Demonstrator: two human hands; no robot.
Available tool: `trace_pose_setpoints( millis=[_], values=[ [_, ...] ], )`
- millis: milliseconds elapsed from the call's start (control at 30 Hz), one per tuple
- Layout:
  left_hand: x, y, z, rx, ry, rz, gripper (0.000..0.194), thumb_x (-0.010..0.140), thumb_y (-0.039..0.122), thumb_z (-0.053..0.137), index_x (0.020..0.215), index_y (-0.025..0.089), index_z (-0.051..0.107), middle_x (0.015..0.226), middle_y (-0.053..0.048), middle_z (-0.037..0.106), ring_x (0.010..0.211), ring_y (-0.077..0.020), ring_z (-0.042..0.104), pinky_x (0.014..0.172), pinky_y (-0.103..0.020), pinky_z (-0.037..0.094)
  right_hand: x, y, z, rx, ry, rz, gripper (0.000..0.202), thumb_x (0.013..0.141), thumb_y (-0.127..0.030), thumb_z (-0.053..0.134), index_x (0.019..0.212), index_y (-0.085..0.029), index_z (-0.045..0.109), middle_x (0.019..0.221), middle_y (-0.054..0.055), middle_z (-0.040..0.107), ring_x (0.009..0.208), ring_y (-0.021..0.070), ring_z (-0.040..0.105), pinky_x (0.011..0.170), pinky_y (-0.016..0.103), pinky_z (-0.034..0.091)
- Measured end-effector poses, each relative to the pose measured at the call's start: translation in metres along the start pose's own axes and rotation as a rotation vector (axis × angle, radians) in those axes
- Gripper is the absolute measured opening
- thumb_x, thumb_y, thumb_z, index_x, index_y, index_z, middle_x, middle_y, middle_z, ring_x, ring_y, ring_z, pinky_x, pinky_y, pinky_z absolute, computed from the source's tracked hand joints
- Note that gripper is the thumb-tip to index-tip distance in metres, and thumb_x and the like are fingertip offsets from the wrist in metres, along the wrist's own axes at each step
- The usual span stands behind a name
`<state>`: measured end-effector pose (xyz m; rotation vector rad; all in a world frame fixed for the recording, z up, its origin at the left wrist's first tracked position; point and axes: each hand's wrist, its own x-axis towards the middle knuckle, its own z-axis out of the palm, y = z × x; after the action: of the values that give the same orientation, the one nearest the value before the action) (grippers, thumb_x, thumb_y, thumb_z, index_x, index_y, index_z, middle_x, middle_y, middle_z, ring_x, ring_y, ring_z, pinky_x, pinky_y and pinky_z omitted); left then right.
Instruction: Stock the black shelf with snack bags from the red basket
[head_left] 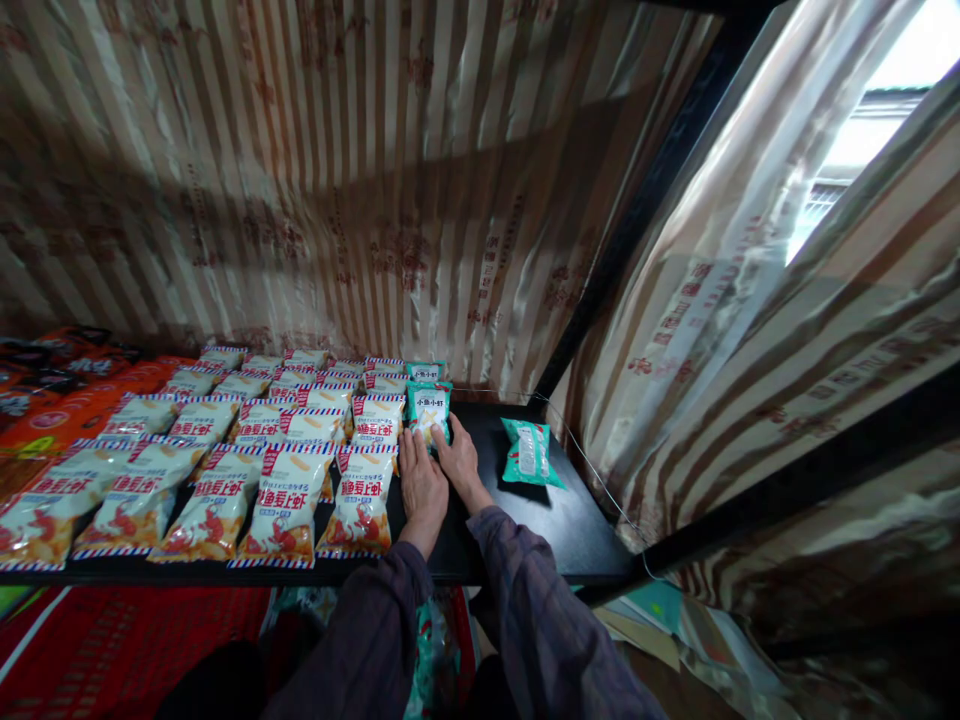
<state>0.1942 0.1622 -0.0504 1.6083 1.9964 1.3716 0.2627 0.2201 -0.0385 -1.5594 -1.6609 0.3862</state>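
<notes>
A small teal snack bag point(430, 407) leans upright at the right end of the rows of white bags, against another teal bag point(426, 371) behind it. My left hand point(422, 490) lies along its lower left side with fingers straight and close together. On the other side, my right hand point(460, 463) has its thumb on the bag's front and its fingers by the right edge. The lower part of this bag is hidden by my hands. Just left of them stands a white snack bag point(360, 505) with striped edges.
Several white snack bags point(281, 500) fill the shelf's left part, with orange packets point(67, 420) farther left. One loose teal bag point(531, 455) lies on the black shelf point(592, 535) at right. Striped sheeting point(420, 200) hangs behind; a dark post point(600, 290) and thin wire point(592, 465) border the right.
</notes>
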Motion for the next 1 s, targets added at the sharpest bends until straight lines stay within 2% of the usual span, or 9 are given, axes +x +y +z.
trace_pose_setpoints(
  millis=[133, 233, 400, 533, 633, 800, 900, 1000],
  values=[
    [-0.001, 0.000, -0.001, -0.031, 0.035, 0.016, 0.051, 0.083, 0.009, 0.035, 0.134, 0.008, 0.041, 0.148, -0.018, 0.031, 0.140, -0.0244, 0.020, 0.114, -0.043, 0.023, -0.009, -0.001, -0.002, 0.002, 0.056, 0.019, 0.054, 0.085, -0.043, 0.047, 0.128, -0.011, 0.050, 0.124, 0.017, 0.059, 0.115, 0.0263, 0.055, 0.098, 0.039, 0.041],
    [-0.001, 0.000, -0.002, -0.065, 0.083, 0.080, 0.049, 0.083, 0.009, 0.035, 0.131, 0.009, 0.044, 0.146, -0.017, 0.034, 0.140, -0.0242, 0.022, 0.113, -0.044, 0.026, -0.019, -0.003, -0.007, 0.007, 0.093, 0.023, 0.054, 0.085, -0.041, 0.047, 0.126, -0.007, 0.052, 0.125, 0.018, 0.058, 0.116, 0.0271, 0.054, 0.100, 0.041, 0.039],
    [-0.007, 0.003, -0.008, -0.133, 0.085, 0.223, 0.040, 0.085, 0.011, 0.035, 0.120, 0.013, 0.054, 0.137, -0.015, 0.048, 0.132, -0.0235, 0.037, 0.108, -0.045, 0.034, -0.037, -0.009, -0.023, 0.047, 0.105, 0.028, 0.045, 0.083, -0.034, 0.047, 0.119, -0.009, 0.058, 0.119, 0.016, 0.062, 0.111, 0.0257, 0.058, 0.098, 0.040, 0.042],
    [-0.021, 0.008, -0.019, -0.174, 0.060, 0.242, 0.037, 0.087, 0.015, 0.034, 0.115, 0.012, 0.058, 0.128, -0.016, 0.055, 0.123, -0.0236, 0.047, 0.104, -0.044, 0.040, -0.054, -0.017, -0.036, 0.101, 0.111, 0.013, 0.037, 0.083, -0.032, 0.047, 0.112, -0.015, 0.062, 0.111, 0.012, 0.067, 0.100, 0.0229, 0.062, 0.092, 0.038, 0.046],
    [-0.038, 0.013, -0.039, -0.225, 0.052, 0.259, 0.037, 0.088, 0.016, 0.033, 0.116, 0.012, 0.057, 0.124, -0.015, 0.058, 0.120, -0.0225, 0.050, 0.103, -0.043, 0.040, -0.075, -0.031, -0.044, 0.178, 0.093, 0.017, 0.032, 0.083, -0.031, 0.047, 0.106, -0.018, 0.064, 0.103, 0.009, 0.070, 0.092, 0.0205, 0.064, 0.088, 0.036, 0.048],
    [-0.087, 0.006, -0.096, -0.324, -0.039, 0.295, 0.038, 0.088, 0.015, 0.033, 0.119, 0.016, 0.055, 0.123, -0.011, 0.059, 0.117, -0.0184, 0.052, 0.102, -0.039, 0.041, -0.143, -0.063, -0.056, 0.352, 0.035, -0.027, 0.032, 0.084, -0.028, 0.045, 0.109, -0.018, 0.062, 0.109, 0.008, 0.068, 0.100, 0.0190, 0.062, 0.093, 0.035, 0.046],
    [-0.126, -0.016, -0.125, -0.325, -0.110, 0.259, 0.038, 0.086, 0.013, 0.035, 0.118, 0.017, 0.055, 0.123, -0.011, 0.058, 0.118, -0.0178, 0.052, 0.104, -0.037, 0.039, -0.195, -0.070, -0.050, 0.396, -0.047, -0.043, 0.034, 0.084, -0.025, 0.046, 0.113, -0.019, 0.060, 0.113, 0.008, 0.066, 0.105, 0.0187, 0.060, 0.095, 0.034, 0.045],
    [-0.163, -0.052, -0.140, -0.259, -0.229, 0.154, 0.038, 0.083, 0.009, 0.035, 0.114, 0.015, 0.057, 0.122, -0.012, 0.059, 0.117, -0.0188, 0.053, 0.102, -0.037, 0.040, -0.244, -0.062, -0.029, 0.355, -0.145, 0.048, 0.035, 0.082, -0.022, 0.046, 0.113, -0.019, 0.061, 0.115, 0.008, 0.066, 0.107, 0.0195, 0.060, 0.096, 0.034, 0.045]
  ],
)
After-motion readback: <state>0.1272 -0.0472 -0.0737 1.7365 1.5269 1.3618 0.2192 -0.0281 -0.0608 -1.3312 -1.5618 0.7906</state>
